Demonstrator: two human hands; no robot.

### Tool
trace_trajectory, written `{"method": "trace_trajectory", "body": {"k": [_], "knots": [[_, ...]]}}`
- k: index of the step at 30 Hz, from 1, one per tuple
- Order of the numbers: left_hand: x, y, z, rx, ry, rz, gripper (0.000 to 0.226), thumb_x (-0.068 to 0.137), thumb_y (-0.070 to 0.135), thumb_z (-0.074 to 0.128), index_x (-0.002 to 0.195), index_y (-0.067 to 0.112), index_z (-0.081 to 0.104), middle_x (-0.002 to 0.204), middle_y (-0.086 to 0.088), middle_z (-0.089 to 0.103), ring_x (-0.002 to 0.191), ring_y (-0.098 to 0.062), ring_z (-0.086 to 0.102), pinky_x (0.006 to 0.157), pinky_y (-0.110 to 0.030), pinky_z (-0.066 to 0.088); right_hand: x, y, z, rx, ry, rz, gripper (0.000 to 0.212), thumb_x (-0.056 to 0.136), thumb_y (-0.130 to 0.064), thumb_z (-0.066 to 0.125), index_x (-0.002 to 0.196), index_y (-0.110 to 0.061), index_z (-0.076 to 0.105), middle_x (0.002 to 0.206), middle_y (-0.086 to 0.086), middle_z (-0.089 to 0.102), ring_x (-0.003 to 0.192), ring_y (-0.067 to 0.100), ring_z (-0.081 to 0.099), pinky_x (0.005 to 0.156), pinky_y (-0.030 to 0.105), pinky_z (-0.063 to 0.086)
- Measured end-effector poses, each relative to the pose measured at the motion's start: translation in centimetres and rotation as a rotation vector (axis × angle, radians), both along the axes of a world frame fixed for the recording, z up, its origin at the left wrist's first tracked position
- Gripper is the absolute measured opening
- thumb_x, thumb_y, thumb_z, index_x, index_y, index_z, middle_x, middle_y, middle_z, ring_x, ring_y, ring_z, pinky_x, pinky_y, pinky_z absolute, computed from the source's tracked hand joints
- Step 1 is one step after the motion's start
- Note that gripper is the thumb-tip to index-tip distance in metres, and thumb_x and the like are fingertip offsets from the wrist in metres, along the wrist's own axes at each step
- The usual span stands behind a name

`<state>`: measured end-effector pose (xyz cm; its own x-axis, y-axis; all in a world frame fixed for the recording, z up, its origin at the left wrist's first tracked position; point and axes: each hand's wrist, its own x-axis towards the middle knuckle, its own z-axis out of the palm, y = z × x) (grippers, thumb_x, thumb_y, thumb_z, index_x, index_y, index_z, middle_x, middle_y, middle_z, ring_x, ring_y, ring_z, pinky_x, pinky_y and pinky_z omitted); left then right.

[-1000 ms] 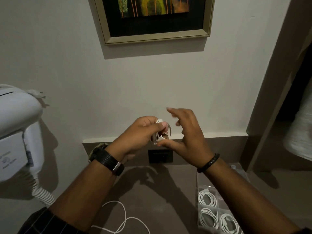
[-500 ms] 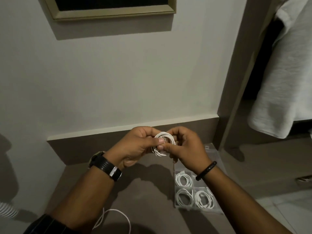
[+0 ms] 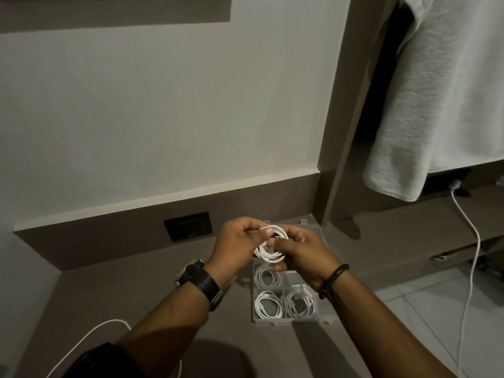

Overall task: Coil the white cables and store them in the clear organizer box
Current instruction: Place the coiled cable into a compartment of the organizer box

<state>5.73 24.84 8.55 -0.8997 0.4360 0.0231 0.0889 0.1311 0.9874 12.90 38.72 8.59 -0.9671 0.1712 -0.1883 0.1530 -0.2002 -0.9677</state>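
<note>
Two bare hands meet at the centre of the view, both pinching one small coil of white cable [image 3: 270, 245] above a brown matte countertop [image 3: 114, 290]. At about 7 o'clock a loose white cable [image 3: 90, 335] curves across the countertop and runs under the left forearm. At 9 o'clock from the hands, a black rectangular wall socket [image 3: 188, 225] sits in the dark backsplash strip.

The left hand [image 3: 237, 246], with a black-strapped wristwatch [image 3: 200, 281] on its wrist, has its fingers curled in narrow, thumb and fingertips closed on the coil's left side. The right hand [image 3: 302, 253], wearing a dark braided bracelet [image 3: 333, 279], is likewise curled tight, its thumb and forefinger gripping the coil's right side. The coil hangs between them, off the surface, just above the far end of a clear plastic compartmented organizer box [image 3: 294, 320].

That box lies open on the countertop at 6 o'clock from the hands. Three coiled white cables rest in separate compartments: one in the middle-left cell [image 3: 266, 278], one in the near-left cell [image 3: 268, 304], one in the near-right cell [image 3: 298, 304]. The far compartments are hidden behind the hands.

At 2 o'clock a light grey towel [image 3: 441, 99] hangs in a dark recess, and below it a white charging cord [image 3: 473, 241] trails down toward the pale tiled floor [image 3: 425, 309].
</note>
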Motion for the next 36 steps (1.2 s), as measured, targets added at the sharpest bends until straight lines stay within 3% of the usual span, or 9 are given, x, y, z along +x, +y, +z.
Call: {"method": "trace_trajectory", "body": {"k": [4, 10, 16, 21, 24, 26, 29, 32, 36], "knots": [[0.6, 1.9, -1.9, 0.025, -0.158, -0.079, 0.008, 0.077, 0.012, 0.076, 0.081, 0.019, 0.076, 0.080, -0.007, 0.078, 0.072, -0.019, 0.071, 0.066, -0.033, 0.058, 0.8, 2.0, -2.0, 0.052, -0.102, -0.114, 0.010, 0.083, -0.008, 0.065, 0.091, -0.005, 0.069, 0.076, 0.013, 0.068, 0.054, 0.017, 0.062, 0.044, 0.023, 0.050], [-0.1, 4.0, -3.2, 0.073, -0.361, -0.175, 0.011, 0.080, 0.003, 0.071, 0.086, 0.011, 0.075, 0.095, -0.022, 0.073, 0.086, -0.033, 0.066, 0.089, -0.053, 0.051, 1.3, 3.2, -4.1, -0.129, -0.112, -0.061, 0.011, 0.082, -0.005, 0.061, 0.085, -0.012, 0.070, 0.072, 0.010, 0.063, 0.052, 0.016, 0.055, 0.046, 0.026, 0.050], [-2.0, 4.8, -3.8, 0.114, -0.418, -0.206, 0.016, 0.084, -0.003, 0.066, 0.086, 0.011, 0.074, 0.080, -0.011, 0.076, 0.068, -0.018, 0.072, 0.064, -0.028, 0.059, 0.6, 4.9, -5.0, -0.496, -0.062, -0.041, 0.030, 0.078, -0.029, 0.055, 0.095, -0.007, 0.064, 0.081, 0.009, 0.070, 0.064, 0.018, 0.062, 0.046, 0.025, 0.047], [-3.1, 4.9, -4.7, 0.057, -0.386, -0.173, 0.012, 0.084, -0.003, 0.066, 0.094, 0.000, 0.071, 0.077, -0.008, 0.076, 0.065, -0.014, 0.071, 0.062, -0.027, 0.058, -0.4, 5.2, -6.6, -0.515, -0.052, -0.149, 0.045, 0.089, -0.045, 0.050, 0.100, -0.006, 0.068, 0.083, 0.009, 0.070, 0.066, 0.016, 0.061, 0.054, 0.026, 0.043], [-3.3, 4.8, -5.7, 0.051, -0.414, -0.103, 0.009, 0.084, -0.003, 0.066, 0.089, 0.001, 0.072, 0.079, -0.014, 0.073, 0.064, -0.018, 0.070, 0.078, -0.045, 0.055, -0.5, 5.5, -7.0, -0.423, -0.036, -0.292, 0.019, 0.079, -0.025, 0.064, 0.084, -0.009, 0.073, 0.081, 0.009, 0.071, 0.060, 0.011, 0.059, 0.049, 0.021, 0.046], [-3.5, 4.7, -6.4, 0.060, -0.458, -0.082, 0.014, 0.084, -0.003, 0.066, 0.082, 0.008, 0.074, 0.076, -0.011, 0.074, 0.065, -0.019, 0.071, 0.081, -0.048, 0.055, -0.3, 5.9, -7.2, -0.318, -0.059, -0.399, 0.007, 0.072, -0.009, 0.070, 0.077, -0.011, 0.073, 0.075, 0.006, 0.070, 0.060, 0.011, 0.061, 0.049, 0.020, 0.050], [-3.8, 4.6, -7.2, 0.041, -0.462, -0.076, 0.019, 0.083, -0.002, 0.067, 0.076, 0.013, 0.077, 0.075, -0.008, 0.077, 0.069, -0.022, 0.073, 0.073, -0.040, 0.059, -0.1, 6.4, -7.3, -0.274, -0.039, -0.564, 0.021, 0.075, 0.009, 0.067, 0.079, -0.011, 0.061, 0.072, 0.008, 0.064, 0.059, 0.014, 0.063, 0.057, 0.023, 0.057], [-3.6, 4.9, -7.6, -0.063, -0.348, -0.082, 0.025, 0.081, 0.000, 0.069, 0.073, 0.022, 0.078, 0.069, -0.002, 0.077, 0.065, -0.018, 0.073, 0.062, -0.032, 0.059, 0.2, 6.2, -6.3, -0.091, 0.032, -0.553, 0.026, 0.075, 0.011, 0.066, 0.080, -0.012, 0.056, 0.071, 0.009, 0.060, 0.060, 0.016, 0.062, 0.058, 0.023, 0.058], [-4.3, 5.0, -8.3, -0.251, -0.157, 0.050, 0.018, 0.079, 0.006, 0.070, 0.070, 0.020, 0.077, 0.075, -0.006, 0.077, 0.075, -0.029, 0.073, 0.074, -0.048, 0.060, 0.8, 5.2, -4.5, 0.190, 0.176, -0.416, 0.025, 0.074, 0.011, 0.068, 0.084, -0.011, 0.061, 0.071, 0.006, 0.057, 0.062, 0.012, 0.052, 0.058, 0.019, 0.050]]}}
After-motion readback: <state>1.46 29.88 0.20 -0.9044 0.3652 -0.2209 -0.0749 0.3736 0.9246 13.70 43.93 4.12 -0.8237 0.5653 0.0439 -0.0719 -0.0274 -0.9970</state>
